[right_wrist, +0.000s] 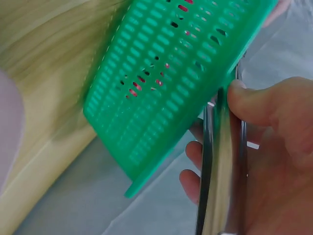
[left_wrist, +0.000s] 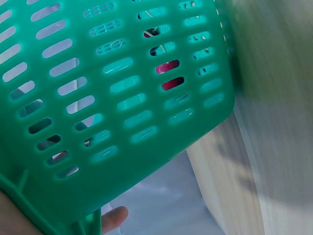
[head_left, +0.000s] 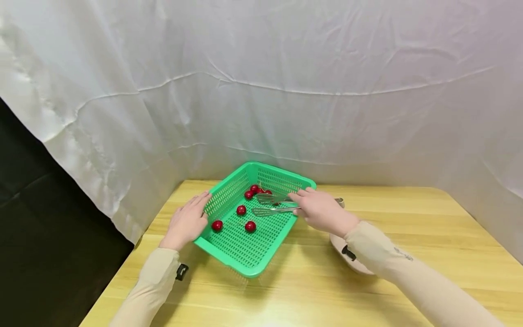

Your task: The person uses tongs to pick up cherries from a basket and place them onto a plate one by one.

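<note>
A green plastic basket (head_left: pixel 255 271) with slotted walls holds several red cherries (head_left: pixel 241 210), some clustered at its far end. My left hand (head_left: pixel 185 225) grips the basket's left rim; in the left wrist view a fingertip (left_wrist: pixel 115 219) shows past the rim. At the right rim my right hand (head_left: pixel 324 211) holds metal tongs (head_left: pixel 286 209), their slotted heads reaching over the inside of the basket. In the right wrist view the tongs' arms (right_wrist: pixel 208 171) lie between thumb and fingers, and the thumb is right at the basket's rim.
A pale pink bowl (head_left: pixel 351 261) stands on the wooden table (head_left: pixel 412 218), partly hidden under my right forearm. White cloth (head_left: pixel 286 122) hangs behind the table and along its sides. A dark area (head_left: pixel 53 236) lies beyond the left edge.
</note>
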A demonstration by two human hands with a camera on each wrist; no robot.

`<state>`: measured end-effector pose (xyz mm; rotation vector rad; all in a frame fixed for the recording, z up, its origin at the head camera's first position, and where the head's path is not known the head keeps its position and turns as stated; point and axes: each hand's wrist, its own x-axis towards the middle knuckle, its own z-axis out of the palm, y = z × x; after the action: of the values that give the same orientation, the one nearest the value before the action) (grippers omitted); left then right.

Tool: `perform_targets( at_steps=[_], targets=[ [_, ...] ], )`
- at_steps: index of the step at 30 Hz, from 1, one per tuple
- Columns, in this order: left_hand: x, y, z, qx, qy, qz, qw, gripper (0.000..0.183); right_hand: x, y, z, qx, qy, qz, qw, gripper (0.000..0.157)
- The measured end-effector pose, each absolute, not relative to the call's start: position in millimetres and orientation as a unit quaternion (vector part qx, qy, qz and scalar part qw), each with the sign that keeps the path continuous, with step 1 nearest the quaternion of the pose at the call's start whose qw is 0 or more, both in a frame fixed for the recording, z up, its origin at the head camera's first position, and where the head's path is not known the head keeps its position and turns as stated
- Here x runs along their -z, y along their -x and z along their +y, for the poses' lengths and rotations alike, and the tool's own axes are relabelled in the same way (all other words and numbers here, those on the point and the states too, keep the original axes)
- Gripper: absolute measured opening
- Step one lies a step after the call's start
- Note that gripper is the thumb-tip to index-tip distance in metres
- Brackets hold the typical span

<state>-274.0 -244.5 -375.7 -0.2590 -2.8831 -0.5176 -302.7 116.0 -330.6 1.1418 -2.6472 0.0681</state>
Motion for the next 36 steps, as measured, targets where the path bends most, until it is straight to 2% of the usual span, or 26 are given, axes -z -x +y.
perform_targets(
  at_steps=[7,22,36],
  targets=[
    [379,275,-244,0.181,0.081,-0.976,0.092,0.058,330,306,97,0.002,-0.399,-0.911,0.108,0.046],
    [376,277,-244,0.178,0.086,-0.975,0.098,0.059,323,317,72,0.016,-0.374,-0.927,0.008,0.044],
    [377,277,-244,0.182,0.077,-0.976,0.096,0.059,333,321,60,0.010,-0.419,-0.907,0.034,0.017]
  ],
)
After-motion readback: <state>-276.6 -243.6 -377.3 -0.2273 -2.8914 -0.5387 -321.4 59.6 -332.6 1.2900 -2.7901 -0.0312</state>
